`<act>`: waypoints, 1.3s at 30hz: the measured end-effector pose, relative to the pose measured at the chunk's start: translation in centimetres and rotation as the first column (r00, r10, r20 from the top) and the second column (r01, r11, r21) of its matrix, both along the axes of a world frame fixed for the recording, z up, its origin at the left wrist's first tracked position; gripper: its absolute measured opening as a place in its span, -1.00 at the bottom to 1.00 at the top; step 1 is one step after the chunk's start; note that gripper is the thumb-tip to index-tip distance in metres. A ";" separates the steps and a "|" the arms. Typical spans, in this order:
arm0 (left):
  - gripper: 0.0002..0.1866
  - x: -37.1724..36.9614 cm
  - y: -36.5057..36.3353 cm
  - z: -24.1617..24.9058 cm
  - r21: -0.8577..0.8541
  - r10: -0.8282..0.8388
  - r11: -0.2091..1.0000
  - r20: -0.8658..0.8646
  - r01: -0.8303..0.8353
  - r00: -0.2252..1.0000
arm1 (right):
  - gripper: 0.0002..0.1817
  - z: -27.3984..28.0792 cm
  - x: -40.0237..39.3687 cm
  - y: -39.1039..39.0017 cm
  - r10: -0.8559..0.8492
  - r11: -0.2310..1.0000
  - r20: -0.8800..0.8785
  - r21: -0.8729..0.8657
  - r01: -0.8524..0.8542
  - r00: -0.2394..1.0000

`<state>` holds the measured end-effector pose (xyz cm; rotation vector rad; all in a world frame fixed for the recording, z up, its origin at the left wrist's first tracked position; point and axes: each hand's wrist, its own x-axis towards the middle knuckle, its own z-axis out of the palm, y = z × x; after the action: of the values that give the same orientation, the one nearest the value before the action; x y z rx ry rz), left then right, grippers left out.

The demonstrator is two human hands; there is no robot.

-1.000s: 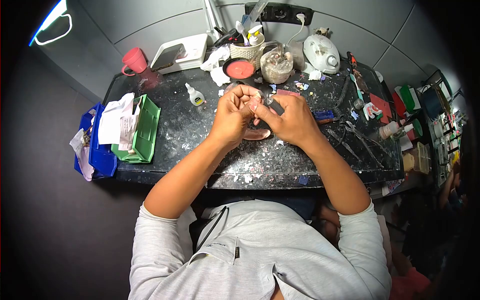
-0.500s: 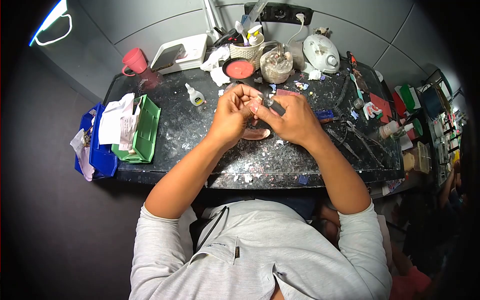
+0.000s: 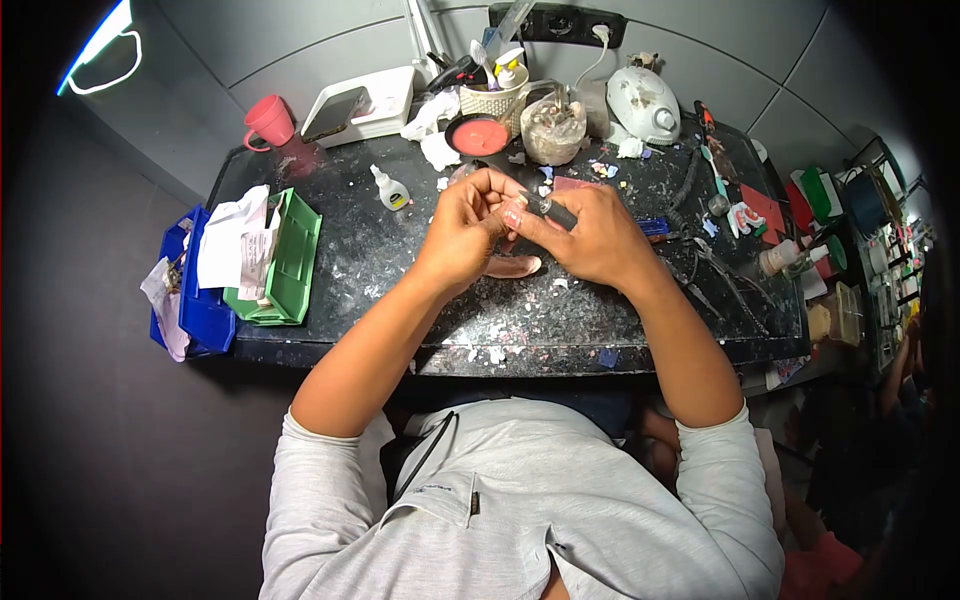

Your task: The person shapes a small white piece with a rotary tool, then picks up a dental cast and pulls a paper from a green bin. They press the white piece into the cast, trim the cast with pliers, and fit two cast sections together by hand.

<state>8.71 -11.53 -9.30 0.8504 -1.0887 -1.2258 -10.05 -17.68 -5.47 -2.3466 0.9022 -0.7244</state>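
My left hand (image 3: 464,226) is closed around a small pinkish piece (image 3: 514,212), most of it hidden by the fingers. A dark cylindrical handpiece (image 3: 557,212) is gripped in my right hand (image 3: 602,238), its tip against or very near the small piece. Both hands meet above the middle of the dark, dust-strewn bench (image 3: 380,300). Just below them on the bench lies a pink curved piece (image 3: 514,266), partly covered by my left hand.
Green bin (image 3: 296,262) and blue bin (image 3: 208,318) stand at the left. Behind the hands are a bottle (image 3: 391,190), a pink-filled bowl (image 3: 479,137), a jar (image 3: 553,132) and a white machine (image 3: 643,105). Metal tools (image 3: 730,285) lie at the right.
My right hand has turned slightly, and the handpiece's rear end has shifted a little to the right and down. My left hand stays almost where it was.
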 end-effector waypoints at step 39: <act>-0.79 0.0 0.3 0.9 -0.007 -0.002 1.000 -0.075 0.001 0.997 | -0.45 0.0 -0.8 -1.1 -0.029 0.998 0.144 0.055 0.021 0.989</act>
<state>8.71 -11.20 -8.36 0.7920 -1.0332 -1.2448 -10.81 -18.80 -5.42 -2.2083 0.8781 -0.8580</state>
